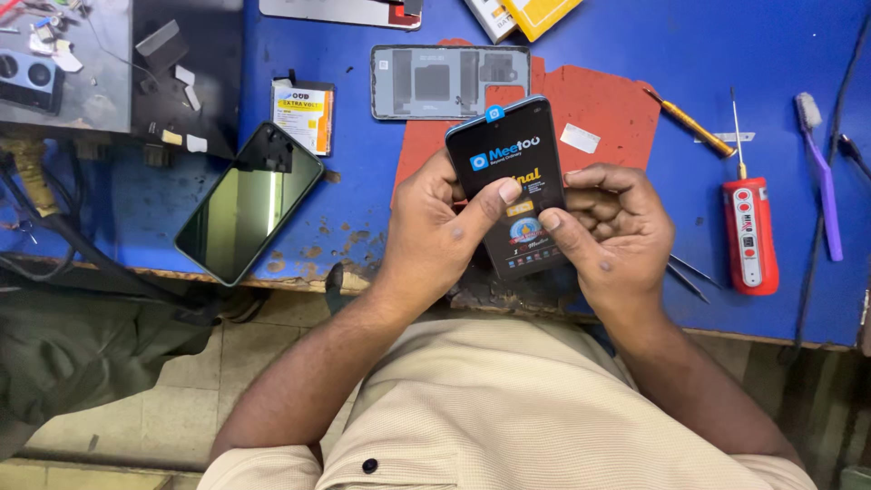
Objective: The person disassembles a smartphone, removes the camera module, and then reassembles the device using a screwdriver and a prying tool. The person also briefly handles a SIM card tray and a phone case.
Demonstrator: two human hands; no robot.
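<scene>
Hands: my left hand (pixel 435 231) and right hand (pixel 612 227) pinch a dark phone screen (pixel 513 181) by its edges | screen held above the blue bench (pixel 363 172) | red screwdriver (pixel 749 231) right of it | glossy phone (pixel 248 204) left.

Phone-repair workbench (pixel 635 54): screwdriver (pixel 750 231), phone parts.

Beige ribbed shirt (pixel 508 408), dark button (pixel 369 465)
</scene>
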